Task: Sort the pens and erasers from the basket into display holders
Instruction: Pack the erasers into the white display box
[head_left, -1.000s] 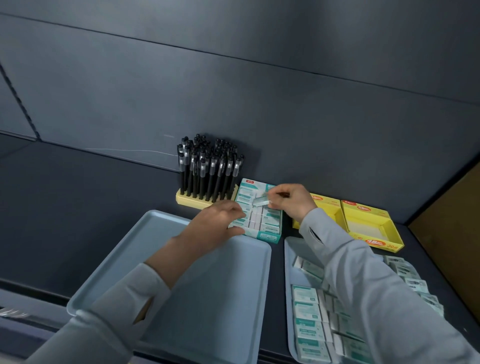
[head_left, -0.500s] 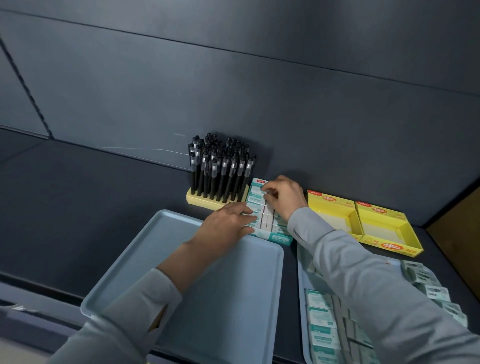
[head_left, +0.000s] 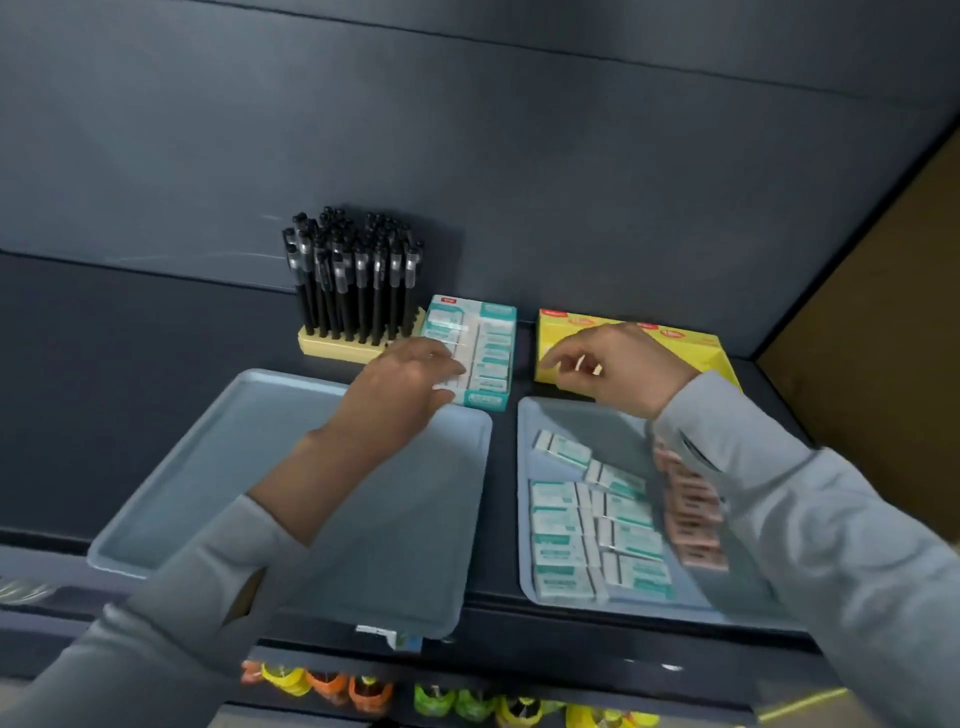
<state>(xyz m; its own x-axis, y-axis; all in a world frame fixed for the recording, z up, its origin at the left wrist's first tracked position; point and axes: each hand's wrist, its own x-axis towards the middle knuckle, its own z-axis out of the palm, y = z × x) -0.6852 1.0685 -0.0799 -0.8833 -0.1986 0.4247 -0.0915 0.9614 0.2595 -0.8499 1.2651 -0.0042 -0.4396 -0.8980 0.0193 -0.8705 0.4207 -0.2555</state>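
Observation:
A teal display box (head_left: 488, 349) holds rows of white-and-teal erasers at the back of the shelf. My left hand (head_left: 410, 375) rests on the box's front left corner, fingers lying over the erasers. My right hand (head_left: 613, 370) hovers above the far end of the right tray (head_left: 540, 415), in front of the yellow display box (head_left: 711, 353); its fingers are loosely curled and hold nothing. That tray carries several white-and-teal erasers (head_left: 592, 535) and a row of pink erasers (head_left: 693, 519). Black pens (head_left: 350, 280) stand upright in a pale yellow holder (head_left: 337, 349).
A bare light-blue tray (head_left: 218, 467) lies at the left, under my left forearm. A dark wall rises right behind the boxes. A brown panel (head_left: 883, 322) closes the right side. Below the shelf edge hang colourful items (head_left: 467, 701).
My right hand left the eraser it put into the teal box and drew back to the right, over the right tray. The camera tilted down. The left hand stayed on the box.

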